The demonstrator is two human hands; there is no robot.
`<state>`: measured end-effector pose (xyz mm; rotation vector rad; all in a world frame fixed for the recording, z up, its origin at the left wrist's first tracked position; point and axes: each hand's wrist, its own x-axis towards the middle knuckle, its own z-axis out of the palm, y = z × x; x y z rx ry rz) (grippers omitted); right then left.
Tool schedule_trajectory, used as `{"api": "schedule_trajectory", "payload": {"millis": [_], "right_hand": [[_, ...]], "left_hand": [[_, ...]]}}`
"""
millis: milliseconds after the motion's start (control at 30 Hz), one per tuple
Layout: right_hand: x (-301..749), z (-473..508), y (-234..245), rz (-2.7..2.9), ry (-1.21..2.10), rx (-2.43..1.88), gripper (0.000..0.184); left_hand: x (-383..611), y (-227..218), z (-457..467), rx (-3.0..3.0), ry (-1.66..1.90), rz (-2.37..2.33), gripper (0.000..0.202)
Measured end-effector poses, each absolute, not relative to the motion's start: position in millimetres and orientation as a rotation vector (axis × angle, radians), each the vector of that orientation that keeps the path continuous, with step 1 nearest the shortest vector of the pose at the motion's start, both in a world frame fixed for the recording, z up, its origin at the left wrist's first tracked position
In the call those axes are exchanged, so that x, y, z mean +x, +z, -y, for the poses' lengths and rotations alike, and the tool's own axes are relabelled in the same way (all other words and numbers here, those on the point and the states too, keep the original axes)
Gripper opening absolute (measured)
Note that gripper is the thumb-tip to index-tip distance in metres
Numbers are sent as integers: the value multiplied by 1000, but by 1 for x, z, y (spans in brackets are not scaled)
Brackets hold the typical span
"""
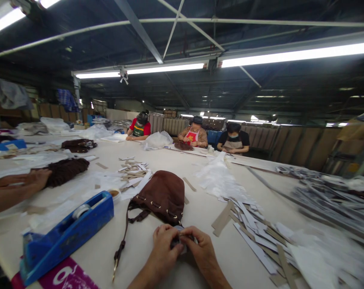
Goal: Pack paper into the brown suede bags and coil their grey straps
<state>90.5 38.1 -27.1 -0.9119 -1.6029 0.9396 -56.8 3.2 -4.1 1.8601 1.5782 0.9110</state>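
Note:
My left hand [165,245] and my right hand [198,249] meet at the near table edge, pinching a small grey piece [178,239] between their fingers. The piece lies at the lower end of a dark brown suede drawstring bag [159,196], which has metal eyelets along it. A brown strap [122,245] with a metal tip runs from the bag toward me, left of my hands. Much of the small piece is hidden by my fingers, so its exact shape cannot be made out.
A blue tape dispenser [67,228] stands to my left on the cream table [221,257]. Cardboard and white strips [254,237] are heaped to my right, with grey straps [326,196] beyond. A co-worker's hand [34,178] rests on another brown bag [66,171]. Several people sit across the table.

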Motion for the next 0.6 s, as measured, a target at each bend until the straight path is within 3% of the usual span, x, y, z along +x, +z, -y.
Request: {"api": "schedule_trajectory", "payload": {"millis": [100,267,600], "right_hand": [[97,-41,-27,1641,956,-857,33],[105,-40,-20,1848,929,-762,13],[98,-30,-16,1926,652,-906,16]], "left_hand": [[-56,-5,-3,1793,955,-1588,22],[-57,-4,-1,1792,953,-1584,22],[-64,-2,-5,1859,882,-1547,23]]}}
